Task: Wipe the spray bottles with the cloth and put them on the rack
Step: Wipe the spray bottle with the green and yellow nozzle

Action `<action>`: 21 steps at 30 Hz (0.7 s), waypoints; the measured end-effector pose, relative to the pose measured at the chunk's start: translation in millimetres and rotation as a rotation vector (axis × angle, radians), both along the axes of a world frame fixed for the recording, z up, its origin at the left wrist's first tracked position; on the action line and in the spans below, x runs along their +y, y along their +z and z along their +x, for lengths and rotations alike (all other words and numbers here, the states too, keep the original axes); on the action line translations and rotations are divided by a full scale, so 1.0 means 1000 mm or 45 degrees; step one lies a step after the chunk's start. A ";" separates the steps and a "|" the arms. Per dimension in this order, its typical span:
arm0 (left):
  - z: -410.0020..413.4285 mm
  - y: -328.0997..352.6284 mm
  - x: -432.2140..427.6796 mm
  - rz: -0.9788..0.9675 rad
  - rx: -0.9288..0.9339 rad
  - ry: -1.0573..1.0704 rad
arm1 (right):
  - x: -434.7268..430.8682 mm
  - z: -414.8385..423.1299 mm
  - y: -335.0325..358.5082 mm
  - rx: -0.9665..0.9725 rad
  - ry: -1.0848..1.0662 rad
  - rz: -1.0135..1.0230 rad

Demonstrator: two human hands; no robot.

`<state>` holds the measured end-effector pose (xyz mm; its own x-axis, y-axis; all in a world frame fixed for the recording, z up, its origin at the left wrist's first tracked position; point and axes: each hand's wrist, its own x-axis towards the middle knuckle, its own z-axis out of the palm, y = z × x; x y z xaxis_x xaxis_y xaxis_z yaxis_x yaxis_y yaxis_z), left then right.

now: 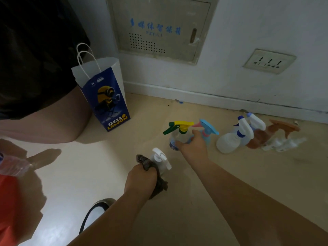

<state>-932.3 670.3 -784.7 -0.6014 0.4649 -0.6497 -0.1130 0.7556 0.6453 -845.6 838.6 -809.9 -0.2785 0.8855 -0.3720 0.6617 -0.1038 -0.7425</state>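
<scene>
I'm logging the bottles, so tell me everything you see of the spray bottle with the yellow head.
The yellow-headed spray bottle stands upright on the beige floor. It has a clear, plastic-looking body with a dark blue label low down, a yellow spray head, and a green trigger and nozzle pointing left. The right hand grips its body. A blue-and-pink bottle stands just right of it.

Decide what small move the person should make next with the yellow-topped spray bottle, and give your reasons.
Probably lift the yellow-topped bottle toward the cloth: the right hand wraps its body, and the left hand grips the cloth nearby, ready to wipe.
</scene>
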 end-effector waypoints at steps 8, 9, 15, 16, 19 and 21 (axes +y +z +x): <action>-0.001 -0.001 0.004 0.035 0.080 0.040 | 0.006 -0.023 -0.036 0.017 -0.061 0.032; 0.000 0.000 0.005 0.041 0.096 0.030 | 0.006 -0.024 -0.039 0.021 -0.070 0.040; 0.000 -0.001 0.002 0.032 0.131 0.005 | 0.011 -0.021 -0.041 0.009 -0.076 0.096; 0.000 -0.001 0.002 0.026 0.142 -0.003 | 0.012 -0.019 -0.040 0.015 -0.068 0.098; 0.001 0.003 -0.002 0.022 0.169 -0.021 | 0.008 -0.014 -0.036 0.020 -0.067 0.104; 0.001 0.005 -0.005 0.026 0.169 -0.019 | 0.003 -0.008 -0.036 0.013 -0.073 0.076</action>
<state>-931.7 665.4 -779.4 -0.6745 0.4868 -0.5551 -0.0142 0.7431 0.6690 -853.2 841.9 -846.4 -0.2305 0.9205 -0.3155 0.6485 -0.0964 -0.7551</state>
